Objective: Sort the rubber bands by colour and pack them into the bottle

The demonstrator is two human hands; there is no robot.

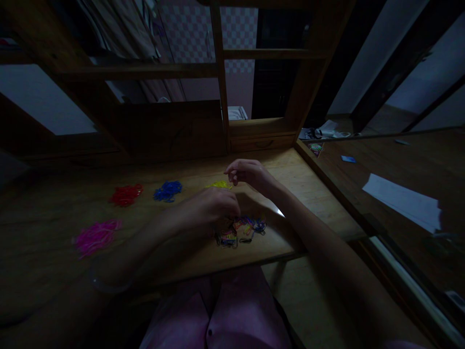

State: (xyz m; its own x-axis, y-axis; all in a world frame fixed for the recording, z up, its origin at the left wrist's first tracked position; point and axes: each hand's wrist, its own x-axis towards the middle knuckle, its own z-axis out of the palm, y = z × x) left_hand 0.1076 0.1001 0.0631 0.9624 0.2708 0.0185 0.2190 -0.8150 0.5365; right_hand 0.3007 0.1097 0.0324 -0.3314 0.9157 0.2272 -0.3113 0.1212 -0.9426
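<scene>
My left hand (220, 204) hovers at the upper left edge of a mixed heap of thin coloured loops (249, 227) that look like rubber bands. It is blurred, and its fingertips point down out of sight. Just beyond it lies a small yellow pile (220, 184), partly covered by that hand. At the right of the yellow pile my right hand (249, 170) is raised above the table, fingers loosely bent and apart, with nothing visible in them. Farther left are a blue pile (167, 191), a red pile (126, 195) and a pink pile (97, 237) of similar loops.
The wooden table (163, 257) has a shelf frame (223, 87) with a drawer (263, 143) along its back. A raised wooden edge (327, 184) borders the right side. Beyond it, white papers (403, 201) and a small blue card (348, 159) lie on another surface. The light is dim.
</scene>
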